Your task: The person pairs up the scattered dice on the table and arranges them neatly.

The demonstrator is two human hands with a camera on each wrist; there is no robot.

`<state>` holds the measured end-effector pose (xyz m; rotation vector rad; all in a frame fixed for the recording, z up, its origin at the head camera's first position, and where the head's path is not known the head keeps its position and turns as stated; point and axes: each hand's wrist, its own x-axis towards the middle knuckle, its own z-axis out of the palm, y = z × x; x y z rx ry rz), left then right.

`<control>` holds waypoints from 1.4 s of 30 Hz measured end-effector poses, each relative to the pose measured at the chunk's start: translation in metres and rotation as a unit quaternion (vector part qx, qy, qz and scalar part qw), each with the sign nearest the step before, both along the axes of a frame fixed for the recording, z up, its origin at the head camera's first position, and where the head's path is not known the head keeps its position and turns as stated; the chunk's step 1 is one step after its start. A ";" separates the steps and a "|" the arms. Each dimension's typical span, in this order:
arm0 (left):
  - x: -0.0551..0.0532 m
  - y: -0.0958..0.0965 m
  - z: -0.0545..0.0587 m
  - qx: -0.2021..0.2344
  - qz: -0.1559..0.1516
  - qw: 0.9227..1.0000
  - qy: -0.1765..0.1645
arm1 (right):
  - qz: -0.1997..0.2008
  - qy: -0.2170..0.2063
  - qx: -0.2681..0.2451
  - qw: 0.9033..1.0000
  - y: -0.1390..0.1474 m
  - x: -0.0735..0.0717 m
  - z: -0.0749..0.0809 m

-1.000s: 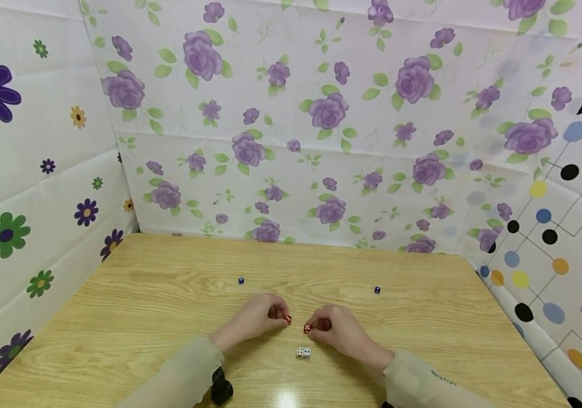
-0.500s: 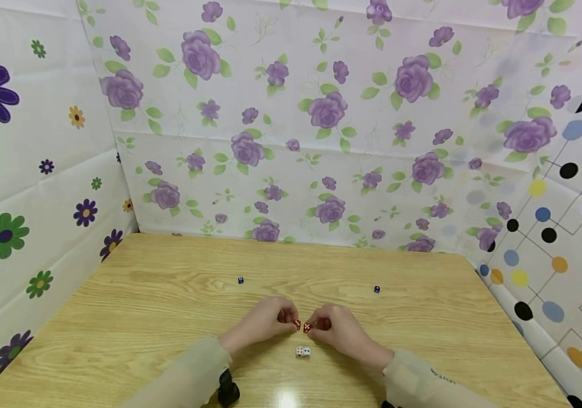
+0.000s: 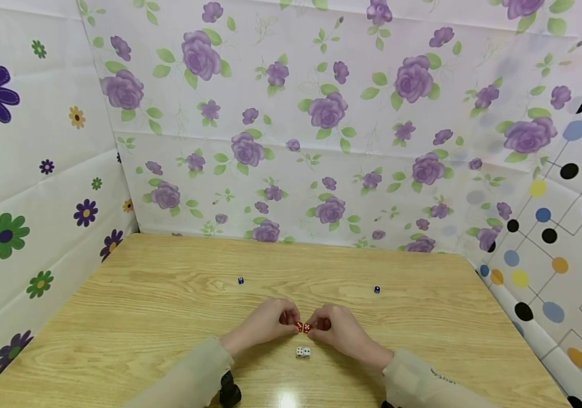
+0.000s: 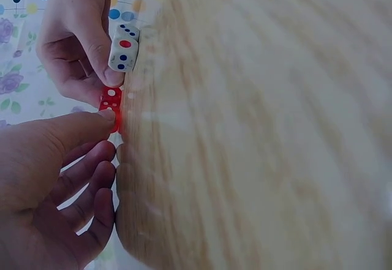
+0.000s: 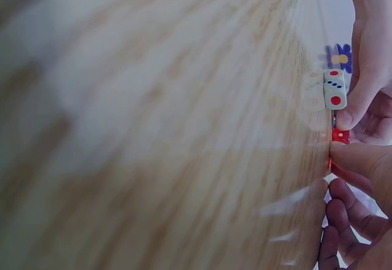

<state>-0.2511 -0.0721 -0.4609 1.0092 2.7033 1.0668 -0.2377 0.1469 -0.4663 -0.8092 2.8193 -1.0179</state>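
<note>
Two red dice sit side by side on the wooden table [image 3: 168, 294]. My left hand [image 3: 270, 319] pinches the left red die [image 3: 299, 326] between thumb and fingertips. On the other side, my right hand [image 3: 340, 331] pinches the right red die [image 3: 307, 328] in the same way. The two dice look to be touching or nearly so. Nearer to me lies a pair of white dice [image 3: 303, 352], set against each other. In the left wrist view the white dice [image 4: 125, 48] stand just beyond the red ones, and my left thumb covers part of its die.
Toward the back of the table are two blue dice, one at the left [image 3: 241, 280] and one at the right [image 3: 377, 289], wide apart. A floral cloth [image 3: 291, 187] hangs behind the table, with patterned cloths on both sides.
My left hand has moved right with its red die, closing the gap to the other red die. My right hand has stayed in place. The white and blue dice have not moved.
</note>
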 end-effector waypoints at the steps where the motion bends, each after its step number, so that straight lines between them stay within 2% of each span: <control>1: 0.000 0.000 0.000 0.001 -0.001 1.000 0.000 | 0.000 0.000 0.000 1.000 0.000 0.000 0.000; 17: 0.000 0.002 -0.002 0.000 0.007 1.000 -0.016 | -0.006 0.008 0.005 1.000 0.000 0.000 -0.001; 31: 0.003 0.002 -0.001 -0.007 0.006 1.000 0.003 | 0.001 0.018 0.005 1.000 0.000 0.000 -0.003; 42: 0.002 0.003 -0.005 -0.009 0.018 1.000 0.007 | 0.004 0.014 0.000 1.000 0.002 -0.001 -0.004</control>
